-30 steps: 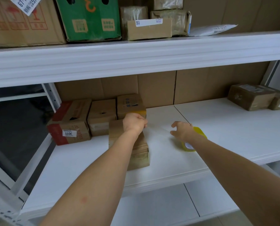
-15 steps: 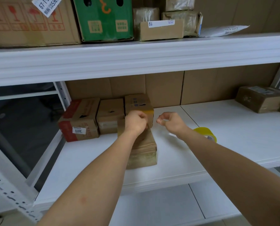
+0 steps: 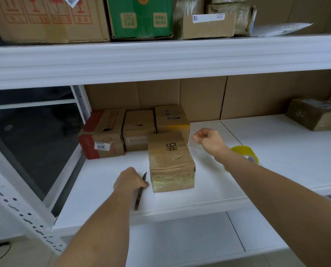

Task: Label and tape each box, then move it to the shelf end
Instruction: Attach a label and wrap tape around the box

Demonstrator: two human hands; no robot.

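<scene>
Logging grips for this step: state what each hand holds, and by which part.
The left hand grips a knife near its middle. The right hand pinches the free end of a clear tape strip running to the tape roll.

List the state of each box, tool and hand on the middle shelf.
9# box: closed, taped, standing apart.
Tape roll: on shelf, strip drawn out.
Right hand: pinches tape strip.
Left hand: on the knife.
Knife: flat on shelf.
</scene>
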